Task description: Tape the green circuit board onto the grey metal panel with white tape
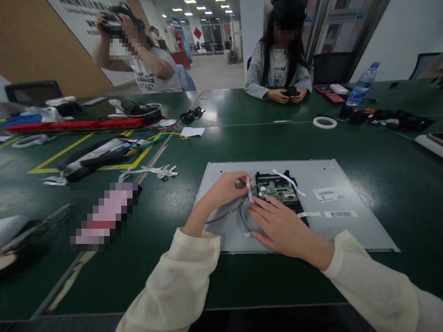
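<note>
A grey flat panel (228,240) lies on the table with a black bracket and a green circuit board (284,193) at its middle. My left hand (224,189) pinches the upper end of a short strip of white tape (248,190) beside the board. My right hand (285,227) lies over the panel just below the board, its fingers stretched out and the fingertips close to the tape's lower end. Under and beside the hands runs a looped grey cable (244,216), partly hidden. Another tape strip (289,181) crosses the bracket's top right, and one more (309,214) sticks near its right edge.
Crumpled tape scraps (162,172) and a pink phone-like object (107,214), pixelated, lie to the left. Farther back are a tape roll (325,122), a water bottle (363,85) and cable bundles (138,109). Two people are across the green table (270,286).
</note>
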A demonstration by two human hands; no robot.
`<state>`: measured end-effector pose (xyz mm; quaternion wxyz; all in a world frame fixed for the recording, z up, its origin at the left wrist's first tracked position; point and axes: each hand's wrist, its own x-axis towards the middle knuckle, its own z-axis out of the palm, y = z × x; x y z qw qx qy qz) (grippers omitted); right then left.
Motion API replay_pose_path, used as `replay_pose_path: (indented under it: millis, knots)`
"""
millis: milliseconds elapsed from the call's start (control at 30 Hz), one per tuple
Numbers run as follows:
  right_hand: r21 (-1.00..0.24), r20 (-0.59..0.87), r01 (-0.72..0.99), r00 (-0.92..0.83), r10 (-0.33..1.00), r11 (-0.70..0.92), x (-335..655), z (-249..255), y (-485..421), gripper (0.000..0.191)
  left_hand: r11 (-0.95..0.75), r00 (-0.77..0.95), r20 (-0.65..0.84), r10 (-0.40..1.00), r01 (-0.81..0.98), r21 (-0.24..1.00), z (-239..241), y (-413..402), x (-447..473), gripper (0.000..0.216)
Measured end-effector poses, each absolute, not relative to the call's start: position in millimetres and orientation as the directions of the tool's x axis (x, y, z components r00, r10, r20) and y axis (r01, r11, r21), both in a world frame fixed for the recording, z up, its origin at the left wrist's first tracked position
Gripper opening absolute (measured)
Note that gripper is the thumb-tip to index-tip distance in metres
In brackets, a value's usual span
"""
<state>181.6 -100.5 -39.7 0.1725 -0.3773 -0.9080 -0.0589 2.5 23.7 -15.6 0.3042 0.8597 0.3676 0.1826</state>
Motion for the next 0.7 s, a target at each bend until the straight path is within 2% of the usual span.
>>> replay_pose_path:
  millis: [167,300,500,700]
  knots:
    - [-0.018,0.340,0.709,-0.659,0.671,0.705,181.5,-41.1,-101.4,0.048,-0.645,0.690,0.152,0.707,0.543,0.537,-20.8,25.3,4.9,0.010]
    - [-0.030,0.342,0.713,-0.652,0.677,0.701,181.6,-39.6,-102.7,0.046,-0.674,0.687,0.192,0.701,0.552,0.491,-26.7,26.6,7.8,0.009]
    - [-0.028,0.357,0.709,-0.651,0.670,0.704,180.3,-40.2,-102.5,0.043,-0.615,0.577,0.237,0.782,0.648,0.450,-37.2,30.4,12.7,0.009]
    - [-0.050,0.376,0.685,-0.661,0.649,0.726,179.6,-40.6,-105.5,0.033,-0.510,0.439,0.258,0.860,0.742,0.435,-44.7,31.6,21.8,0.030]
